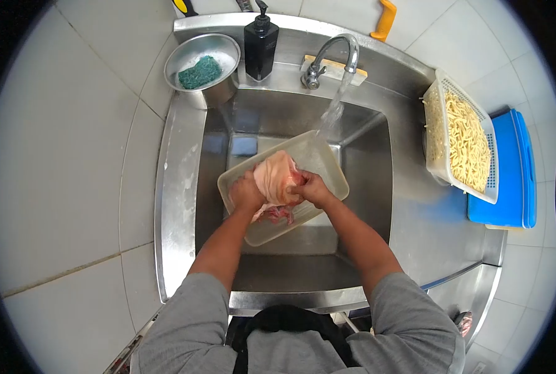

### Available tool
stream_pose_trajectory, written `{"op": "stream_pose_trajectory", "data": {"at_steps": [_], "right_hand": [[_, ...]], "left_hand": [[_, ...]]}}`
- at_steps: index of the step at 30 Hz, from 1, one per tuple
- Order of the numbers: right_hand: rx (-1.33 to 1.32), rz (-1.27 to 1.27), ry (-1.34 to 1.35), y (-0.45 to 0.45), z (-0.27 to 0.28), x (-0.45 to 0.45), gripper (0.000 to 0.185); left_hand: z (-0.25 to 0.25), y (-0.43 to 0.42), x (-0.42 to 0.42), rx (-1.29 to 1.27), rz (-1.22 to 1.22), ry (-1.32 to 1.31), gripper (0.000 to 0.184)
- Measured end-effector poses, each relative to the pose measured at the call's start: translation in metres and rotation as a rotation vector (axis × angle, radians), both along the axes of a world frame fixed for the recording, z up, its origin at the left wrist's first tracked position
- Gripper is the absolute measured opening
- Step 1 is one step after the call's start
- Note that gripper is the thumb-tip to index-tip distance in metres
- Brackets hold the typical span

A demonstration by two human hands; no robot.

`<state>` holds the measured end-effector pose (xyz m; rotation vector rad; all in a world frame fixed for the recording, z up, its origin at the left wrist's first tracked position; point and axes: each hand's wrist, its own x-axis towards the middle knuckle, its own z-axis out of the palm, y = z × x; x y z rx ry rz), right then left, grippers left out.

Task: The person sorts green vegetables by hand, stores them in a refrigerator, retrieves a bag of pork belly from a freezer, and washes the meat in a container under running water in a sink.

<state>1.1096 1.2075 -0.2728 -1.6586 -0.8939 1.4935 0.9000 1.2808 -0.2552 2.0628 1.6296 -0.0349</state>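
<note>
A large piece of raw meat with pale skin [274, 177] is held above a translucent plastic tub [256, 235] in the steel sink. My left hand [245, 192] grips its left side, fingers curled and partly hidden. On the right edge, my right hand [313, 189] pinches the meat between thumb and fingers. Red, ragged flesh hangs below the skin, over the tub. Water runs from the curved faucet [351, 53] into the tub's far right corner.
A steel bowl [218, 95] with a green scouring pad [200, 73] stands at the back left beside a black pump bottle [260, 48]. On the right counter, a white basket [437, 134] of pale noodle-like strips [467, 143] stands by a blue lidded container [516, 181]. A blue sponge [244, 146] lies in the sink.
</note>
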Motion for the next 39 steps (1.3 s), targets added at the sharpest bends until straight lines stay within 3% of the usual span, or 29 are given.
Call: {"op": "stream_pose_trajectory", "data": {"at_steps": [3, 8, 11, 15, 20, 23, 26, 28, 32, 33, 35, 39], "right_hand": [[-0.003, -0.069, 0.043, -0.001, 0.002, -0.010, 0.054], [0.036, -0.184, -0.155, -0.001, 0.032, -0.016, 0.045], [0.136, -0.222, -0.235, -0.001, -0.015, -0.013, 0.047], [-0.005, 0.003, -0.372, 0.018, -0.014, 0.010, 0.057], [-0.032, 0.071, -0.409, 0.020, -0.034, 0.032, 0.073], [-0.079, 0.051, -0.443, 0.025, -0.019, 0.023, 0.078], [-0.039, 0.109, -0.373, 0.030, 0.018, 0.015, 0.079], [-0.042, 0.118, -0.319, 0.034, 0.008, 0.018, 0.079], [-0.040, 0.194, -0.313, 0.033, 0.044, 0.011, 0.081], [-0.040, 0.192, -0.314, 0.032, 0.023, 0.014, 0.081], [0.097, 0.054, -0.489, 0.032, -0.044, 0.027, 0.083], [-0.117, -0.192, -0.550, 0.010, -0.020, -0.001, 0.080]], "left_hand": [[-0.005, -0.003, -0.001, 0.015, 0.024, 0.036, 0.079], [0.021, -0.002, 0.001, 0.003, 0.006, 0.041, 0.094], [0.009, -0.008, 0.011, 0.016, -0.024, 0.042, 0.105], [0.004, -0.013, 0.012, 0.019, 0.029, 0.087, 0.118], [-0.002, -0.012, 0.007, -0.039, 0.045, 0.060, 0.119], [0.002, -0.014, 0.006, -0.065, 0.078, 0.050, 0.118], [0.008, -0.016, 0.002, -0.047, 0.087, -0.016, 0.119], [0.011, -0.013, 0.003, -0.001, 0.062, -0.044, 0.119], [0.010, -0.009, 0.002, -0.120, 0.071, 0.000, 0.117], [0.009, -0.009, 0.001, -0.107, 0.053, 0.006, 0.117], [0.016, -0.008, 0.003, -0.126, 0.053, 0.011, 0.118], [0.010, -0.007, 0.009, -0.119, 0.078, -0.005, 0.118]]}}
